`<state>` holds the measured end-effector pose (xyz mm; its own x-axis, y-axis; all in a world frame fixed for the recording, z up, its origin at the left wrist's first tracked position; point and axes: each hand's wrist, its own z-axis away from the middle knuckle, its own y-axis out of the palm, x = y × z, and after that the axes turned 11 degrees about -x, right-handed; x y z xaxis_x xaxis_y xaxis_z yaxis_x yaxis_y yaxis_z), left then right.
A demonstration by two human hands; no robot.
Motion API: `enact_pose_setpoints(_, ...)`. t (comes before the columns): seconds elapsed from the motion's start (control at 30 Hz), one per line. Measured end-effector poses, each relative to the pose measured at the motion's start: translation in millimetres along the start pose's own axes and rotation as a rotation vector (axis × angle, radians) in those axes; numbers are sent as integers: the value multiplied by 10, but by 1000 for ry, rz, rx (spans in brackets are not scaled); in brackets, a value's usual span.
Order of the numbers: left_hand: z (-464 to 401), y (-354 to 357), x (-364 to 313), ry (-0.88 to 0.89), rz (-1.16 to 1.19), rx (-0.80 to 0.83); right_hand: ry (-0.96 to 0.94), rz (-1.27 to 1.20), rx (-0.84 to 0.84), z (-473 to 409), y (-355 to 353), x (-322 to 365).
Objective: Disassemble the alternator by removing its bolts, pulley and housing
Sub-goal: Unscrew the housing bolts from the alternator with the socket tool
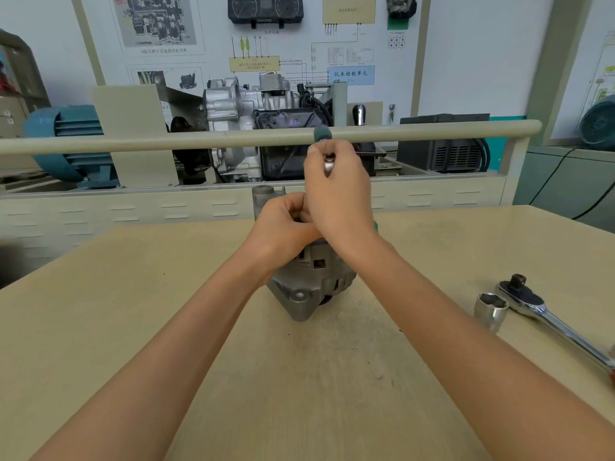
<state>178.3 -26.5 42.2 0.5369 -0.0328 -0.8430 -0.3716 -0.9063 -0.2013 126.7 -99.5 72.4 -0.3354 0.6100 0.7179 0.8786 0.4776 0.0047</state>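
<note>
A grey cast alternator (309,281) stands on the beige workbench (299,377) at mid-table, a threaded mounting ear facing me. My left hand (283,224) curls over the top of the alternator, and what its fingers grip is hidden. My right hand (336,191) is just above and behind it, wrapped round a tool with a green handle end (322,133) and a metal shaft; the tool points down toward the alternator's top. The tool tip and the bolts are covered by my hands.
A chrome socket (491,309) stands on the bench at right, beside a ratchet wrench (552,321) lying toward the right edge. A beige rail (233,139) crosses behind the bench, with an engine display (263,121) and a wall board beyond.
</note>
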Motion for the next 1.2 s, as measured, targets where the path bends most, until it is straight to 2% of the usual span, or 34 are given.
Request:
enact_pose_setpoints(0.1,7,3,-4,-9,-10,39,80,-57,56,-51,-4,6)
enact_pose_setpoints(0.23,-14,-58,-9,-42,64,188,280,-210,141,-121,-51,36)
enact_pose_setpoints(0.33,-28,-112,-16,-66,98,246,351,-291,191,-142,-95,51)
enact_pose_setpoints(0.47,-26,-75,-29,-65,98,153,342,-293,169,-107,-64,79)
enact_pose_setpoints(0.67,-6,5,-35,-17,8,36,84,-11,-29,-5,19,51)
enact_pose_setpoints(0.77,-1,19,-22,-12,11,34,70,32,-51,-18,10,24)
enact_pose_setpoints(0.87,-12,4,-12,-20,30,83,173,-59,18,-75,8,19)
enact_pose_setpoints(0.97,-32,-52,-8,-34,49,182,359,-301,218,-161,-79,20)
enact_pose_setpoints(1.07,-48,-96,4,-53,52,231,406,-480,363,-213,-184,-5)
enact_pose_setpoints(1.13,-48,-83,2,-59,57,203,408,-495,342,-212,-177,-16)
enact_pose_setpoints(1.2,-34,-58,-15,-37,64,145,351,-372,237,-148,-101,-1)
